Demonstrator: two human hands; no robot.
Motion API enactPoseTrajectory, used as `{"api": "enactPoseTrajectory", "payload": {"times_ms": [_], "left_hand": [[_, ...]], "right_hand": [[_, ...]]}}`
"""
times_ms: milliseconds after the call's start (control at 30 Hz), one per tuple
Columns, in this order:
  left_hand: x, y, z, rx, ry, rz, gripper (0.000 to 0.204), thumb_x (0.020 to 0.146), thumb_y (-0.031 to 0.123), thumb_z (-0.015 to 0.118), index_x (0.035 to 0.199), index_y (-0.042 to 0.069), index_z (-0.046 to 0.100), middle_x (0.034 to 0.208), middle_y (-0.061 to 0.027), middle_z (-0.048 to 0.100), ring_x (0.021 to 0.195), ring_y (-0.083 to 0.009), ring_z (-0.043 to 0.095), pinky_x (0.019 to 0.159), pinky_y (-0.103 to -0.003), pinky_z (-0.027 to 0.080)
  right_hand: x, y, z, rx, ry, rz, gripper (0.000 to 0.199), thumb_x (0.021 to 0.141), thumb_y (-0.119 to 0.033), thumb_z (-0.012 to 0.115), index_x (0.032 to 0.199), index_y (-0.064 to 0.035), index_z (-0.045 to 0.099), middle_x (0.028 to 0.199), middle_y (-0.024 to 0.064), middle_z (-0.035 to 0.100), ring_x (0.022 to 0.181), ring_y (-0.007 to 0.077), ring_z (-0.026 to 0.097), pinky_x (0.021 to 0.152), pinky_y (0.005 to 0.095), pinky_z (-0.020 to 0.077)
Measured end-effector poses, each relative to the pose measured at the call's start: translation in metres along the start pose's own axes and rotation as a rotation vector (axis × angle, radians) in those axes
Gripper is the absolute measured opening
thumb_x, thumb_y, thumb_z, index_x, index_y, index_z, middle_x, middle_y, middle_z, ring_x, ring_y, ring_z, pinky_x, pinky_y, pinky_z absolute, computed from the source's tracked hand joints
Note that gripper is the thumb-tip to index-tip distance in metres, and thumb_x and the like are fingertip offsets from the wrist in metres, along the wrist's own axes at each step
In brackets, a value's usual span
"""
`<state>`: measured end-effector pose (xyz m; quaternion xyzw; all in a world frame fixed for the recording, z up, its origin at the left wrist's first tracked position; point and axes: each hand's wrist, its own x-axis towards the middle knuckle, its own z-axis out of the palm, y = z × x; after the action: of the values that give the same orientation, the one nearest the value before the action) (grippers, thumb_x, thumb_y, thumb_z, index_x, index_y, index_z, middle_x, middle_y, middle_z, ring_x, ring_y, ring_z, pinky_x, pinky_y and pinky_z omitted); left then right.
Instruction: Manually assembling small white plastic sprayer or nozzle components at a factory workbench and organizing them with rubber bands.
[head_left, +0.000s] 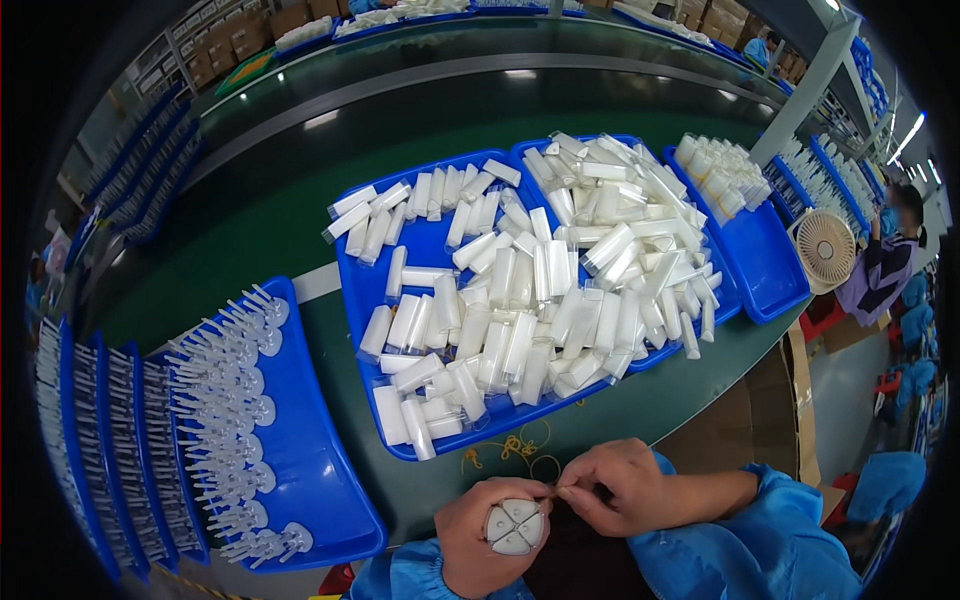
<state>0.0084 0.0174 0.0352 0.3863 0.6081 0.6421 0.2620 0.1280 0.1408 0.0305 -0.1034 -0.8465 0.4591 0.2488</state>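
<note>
Blue plastic tray [440, 255] heaped with white tubes [520, 300] is my landmark; left of it I see a tray of white stemmed caps [235, 400]. Just below it lie yellow rubber bands [510, 448]. Nearer me, my left hand [490, 540] grips a bundle of four tubes [513, 526]; my right hand [620, 485] pinches a band beside it.

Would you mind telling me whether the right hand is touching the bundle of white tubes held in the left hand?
Touching: the head view shows the right hand with fingertips pinched against the bundle of white tubes at its top edge, gripped by the left hand.
</note>
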Motion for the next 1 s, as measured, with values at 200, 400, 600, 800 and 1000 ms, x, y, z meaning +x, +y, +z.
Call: {"api": "enactPoseTrajectory", "payload": {"times_ms": [200,400,600,800,1000], "left_hand": [[-0.002,-0.006,-0.010,-0.278,-0.166,-0.314,0.018,0.076,0.001,0.064,0.091,0.000,0.054,0.084,-0.0129,0.062,0.074,-0.0150,0.059,0.061,-0.026,0.048],[0.011,-0.023,-0.025,-1.026,-1.061,-0.449,0.018,0.072,-0.001,0.067,0.082,0.001,0.052,0.083,-0.0121,0.061,0.072,-0.0160,0.058,0.062,-0.027,0.047],[0.006,-0.007,-0.025,-1.140,-0.670,-0.440,0.018,0.068,-0.002,0.071,0.078,0.000,0.056,0.064,-0.0105,0.055,0.055,-0.0179,0.053,0.050,-0.029,0.045],[-0.001,0.001,-0.002,0.010,-0.183,-0.082,0.078,0.069,-0.003,0.064,0.131,-0.001,0.018,0.069,-0.0081,0.053,0.059,-0.0169,0.052,0.060,-0.029,0.045],[0.012,0.001,-0.002,0.086,-0.173,-0.080,0.101,0.070,-0.004,0.062,0.142,0.007,-0.008,0.071,-0.0069,0.054,0.060,-0.0135,0.052,0.056,-0.026,0.044]], "right_hand": [[-0.002,0.005,-0.003,0.021,-0.114,0.045,0.012,0.077,-0.001,0.061,0.084,-0.0045,0.052,0.069,0.0065,0.057,0.058,0.0224,0.057,0.050,0.0292,0.0437],[0.001,0.003,-0.021,0.915,-0.465,0.230,0.014,0.088,-0.012,0.050,0.080,-0.0033,0.043,0.086,0.0114,0.048,0.089,0.0261,0.048,0.080,0.0368,0.0378],[-0.002,0.018,-0.036,1.684,-0.537,0.212,0.027,0.093,-0.026,0.038,0.074,-0.0073,0.040,0.056,0.0023,0.042,0.057,0.0210,0.048,0.086,0.0423,0.0313],[0.042,-0.015,-0.063,0.851,-0.663,0.133,0.070,0.087,-0.042,0.050,0.136,0.0031,0.027,0.050,0.0010,0.037,0.042,0.0127,0.039,0.047,0.0272,0.0358],[0.022,-0.048,-0.023,0.125,-0.757,-0.442,0.032,0.081,-0.022,0.060,0.107,-0.0025,0.058,0.064,0.0091,0.053,0.052,0.0211,0.051,0.047,0.0323,0.0379]]}}
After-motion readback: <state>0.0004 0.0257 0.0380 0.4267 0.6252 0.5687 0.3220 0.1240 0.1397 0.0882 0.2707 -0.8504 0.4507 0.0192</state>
